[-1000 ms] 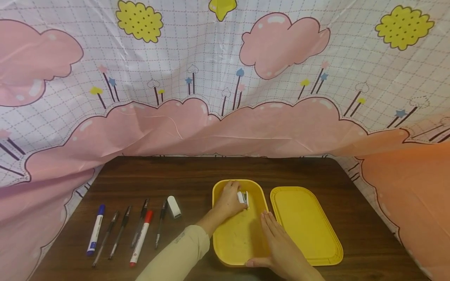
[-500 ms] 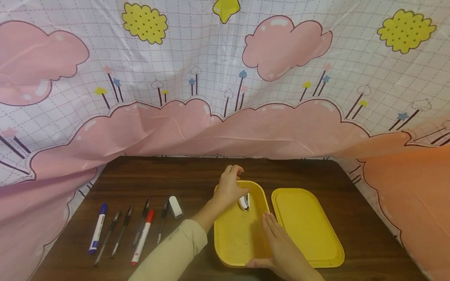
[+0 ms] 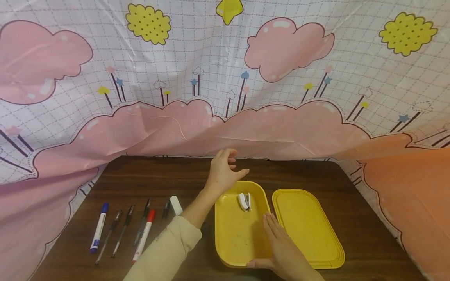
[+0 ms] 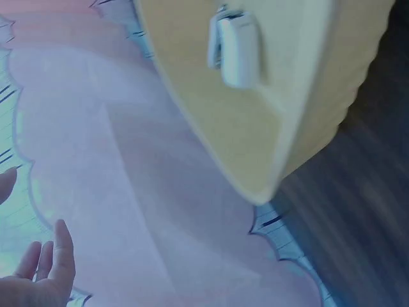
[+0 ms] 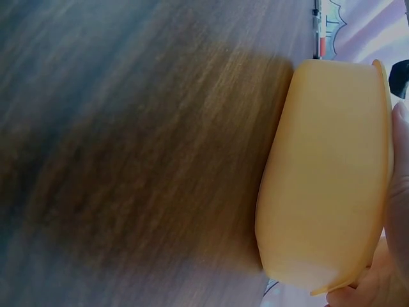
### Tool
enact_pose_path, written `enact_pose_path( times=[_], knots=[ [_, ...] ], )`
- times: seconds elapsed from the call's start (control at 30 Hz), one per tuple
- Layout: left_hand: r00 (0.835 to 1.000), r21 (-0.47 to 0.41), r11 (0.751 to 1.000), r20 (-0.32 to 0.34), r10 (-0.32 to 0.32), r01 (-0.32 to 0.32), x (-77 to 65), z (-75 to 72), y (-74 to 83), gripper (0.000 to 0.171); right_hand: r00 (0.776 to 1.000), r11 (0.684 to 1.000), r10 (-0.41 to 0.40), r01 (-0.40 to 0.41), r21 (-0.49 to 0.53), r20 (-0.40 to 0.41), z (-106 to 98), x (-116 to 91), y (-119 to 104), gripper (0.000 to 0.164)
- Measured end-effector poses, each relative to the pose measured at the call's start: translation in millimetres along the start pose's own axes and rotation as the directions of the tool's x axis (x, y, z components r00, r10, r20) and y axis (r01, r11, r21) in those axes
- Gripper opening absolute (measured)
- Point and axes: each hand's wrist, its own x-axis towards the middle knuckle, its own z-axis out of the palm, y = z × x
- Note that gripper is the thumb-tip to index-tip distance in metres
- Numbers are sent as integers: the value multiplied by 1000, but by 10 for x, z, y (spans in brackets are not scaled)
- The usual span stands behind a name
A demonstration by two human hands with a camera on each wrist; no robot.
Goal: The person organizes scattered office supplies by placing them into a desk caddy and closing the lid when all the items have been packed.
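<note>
A yellow plastic box point(image 3: 225, 244) stands on the table, with a small white stapler point(image 3: 243, 201) lying inside toward its far end. My left hand point(image 3: 223, 171) hovers above the box's far left rim, thumb spread from loosely bent fingers, holding nothing. In the left wrist view, its fingertips point(image 4: 62, 256) are at the lower left, apart from the box and stapler point(image 4: 239, 51). My right hand point(image 3: 281, 246) rests against the box's right rim with straight fingers, its thumb at the near rim. The right wrist view shows the box's outer wall point(image 5: 323, 173) beside that hand.
A yellow lid point(image 3: 307, 226) lies right of the box. On the left are a blue marker point(image 3: 99, 228), a red marker point(image 3: 144, 236), several black pens point(image 3: 123, 231) and a white rounded block point(image 3: 176, 206), partly behind the left sleeve. A patterned curtain point(image 3: 225, 132) backs the dark table point(image 3: 154, 175).
My left hand has let go of the stapler, leaving it in the box, and has risen up and away past the far rim. The right hand has stayed at the box.
</note>
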Motion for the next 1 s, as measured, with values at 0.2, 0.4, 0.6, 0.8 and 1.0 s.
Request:
enact_pose_path(
  times=[0.2,0.4,0.6,0.8,1.0],
  knots=[
    [999,-55,998,-35,37,-39,-24,-215,181,59,1000,1000,-6,6,8,-16,9,3,1,124],
    [991,-66,990,-68,118,-122,-67,-433,329,60,1000,1000,-11,12,24,-20,17,1,-8,123],
    [988,-86,988,-98,118,-127,-136,-651,401,62,999,999,-7,8,35,-31,23,-9,-13,122],
    [977,-81,985,-164,139,-154,-237,-822,387,62,1000,999,1,-1,42,-14,15,-7,-10,123],
    [966,-65,985,-218,140,-157,-351,-962,296,62,1000,998,1,0,66,-17,21,-10,-19,123]
  ],
)
